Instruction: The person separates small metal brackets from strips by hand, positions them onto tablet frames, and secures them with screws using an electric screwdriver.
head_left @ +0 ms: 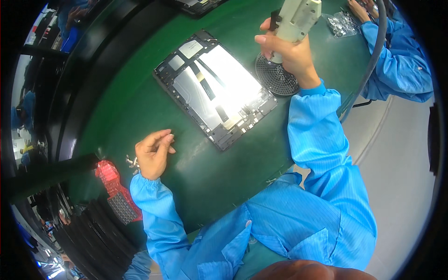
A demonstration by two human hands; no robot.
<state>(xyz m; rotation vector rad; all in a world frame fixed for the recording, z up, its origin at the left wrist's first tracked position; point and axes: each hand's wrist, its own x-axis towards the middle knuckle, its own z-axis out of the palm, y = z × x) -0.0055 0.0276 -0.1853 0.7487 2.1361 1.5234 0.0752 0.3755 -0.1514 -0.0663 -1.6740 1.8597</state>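
A flat tablet-like device [198, 100] lies opened on the green table, showing silvery inner plates, dark ribbon cables and a small circuit board at its near right end. My right hand [291, 53] is wrapped round a pale electric screwdriver [298, 18], raised at the far right of the device. Beneath that hand is a black round dish [280, 79] full of small holes; the screwdriver's tip is hidden. Left of the device, resting near the table, my left hand [153, 149] has its fingers curled toward the thumb. Whatever they pinch, if anything, is too small to see.
Small metal pieces [132, 162] lie beside my left wrist, near a red sheet with a grey grid [123, 205]. At the far right are a clear bag of small parts [342, 24] and a co-worker's blue sleeve [392, 60]. A thick grey cable [373, 63] hangs between us.
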